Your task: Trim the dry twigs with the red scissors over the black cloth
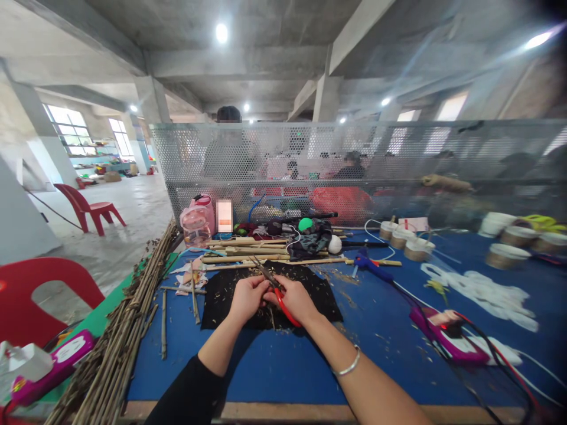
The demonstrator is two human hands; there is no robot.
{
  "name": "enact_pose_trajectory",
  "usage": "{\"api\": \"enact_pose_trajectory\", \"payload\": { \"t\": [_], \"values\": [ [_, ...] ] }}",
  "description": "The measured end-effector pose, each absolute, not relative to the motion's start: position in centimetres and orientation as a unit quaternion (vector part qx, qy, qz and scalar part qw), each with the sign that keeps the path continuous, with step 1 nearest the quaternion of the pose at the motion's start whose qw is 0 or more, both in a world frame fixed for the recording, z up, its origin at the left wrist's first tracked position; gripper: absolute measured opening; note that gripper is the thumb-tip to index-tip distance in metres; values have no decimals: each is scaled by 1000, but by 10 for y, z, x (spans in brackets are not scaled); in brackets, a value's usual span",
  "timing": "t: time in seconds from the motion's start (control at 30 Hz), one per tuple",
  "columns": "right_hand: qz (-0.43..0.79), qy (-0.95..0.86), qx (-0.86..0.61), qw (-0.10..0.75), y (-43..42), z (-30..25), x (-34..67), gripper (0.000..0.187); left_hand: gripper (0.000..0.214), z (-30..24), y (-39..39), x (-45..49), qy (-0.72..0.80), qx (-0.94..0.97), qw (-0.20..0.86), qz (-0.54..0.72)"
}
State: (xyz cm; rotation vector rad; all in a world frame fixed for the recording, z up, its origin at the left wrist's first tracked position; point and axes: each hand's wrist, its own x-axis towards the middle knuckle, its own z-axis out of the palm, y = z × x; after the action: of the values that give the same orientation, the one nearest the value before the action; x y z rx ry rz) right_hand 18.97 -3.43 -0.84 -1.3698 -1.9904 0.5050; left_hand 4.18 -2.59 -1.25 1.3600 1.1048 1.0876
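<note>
My right hand (296,300) is closed round a pair of red-handled scissors (282,306), whose metal blades point up and to the left, away from me. My left hand (248,300) is pinched shut right beside it, the fingertips close to the scissors; what it holds is too small or hidden to make out. Both hands are over a black cloth (217,295) strewn with small plant scraps. Cut stick pieces (195,295) lie left of the cloth, and longer sticks (248,258) lie behind it.
A bundle of long dry stalks (119,342) runs along the table's left side. At right are a purple power strip (447,336) with cables, a blue glue gun (370,264), white strips (482,295) and several tubs (419,249). A perforated metal screen (186,153) stands behind; a person sits beyond it.
</note>
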Motion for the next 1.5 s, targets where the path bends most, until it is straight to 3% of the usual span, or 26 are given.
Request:
{"api": "enact_pose_trajectory", "payload": {
  "t": [0.2, 0.4, 0.63, 0.83, 1.03, 1.23, 1.5],
  "values": [
    [162, -760, -547, 312, -36, -6, 188, 41, 30, -13, -24, 43, 452, 543, 530, 469],
    [153, -770, -526, 328, -35, -13, 185, 51, 26, -10, -25, 42, 449, 596, 469, 473],
    [171, -759, -525, 343, -35, -14, 185, 38, 27, -12, -27, 46, 439, 556, 524, 473],
    [172, -756, -528, 346, -35, -13, 185, 33, 28, -12, -27, 45, 459, 551, 511, 474],
    [172, -760, -537, 323, -34, -13, 187, 35, 30, -9, -28, 44, 497, 551, 495, 453],
    [143, -777, -525, 318, -34, -12, 186, 48, 29, -9, -27, 43, 480, 592, 452, 462],
    [169, -764, -536, 316, -36, -9, 186, 38, 30, -13, -27, 44, 478, 595, 464, 451]
  ]
}}
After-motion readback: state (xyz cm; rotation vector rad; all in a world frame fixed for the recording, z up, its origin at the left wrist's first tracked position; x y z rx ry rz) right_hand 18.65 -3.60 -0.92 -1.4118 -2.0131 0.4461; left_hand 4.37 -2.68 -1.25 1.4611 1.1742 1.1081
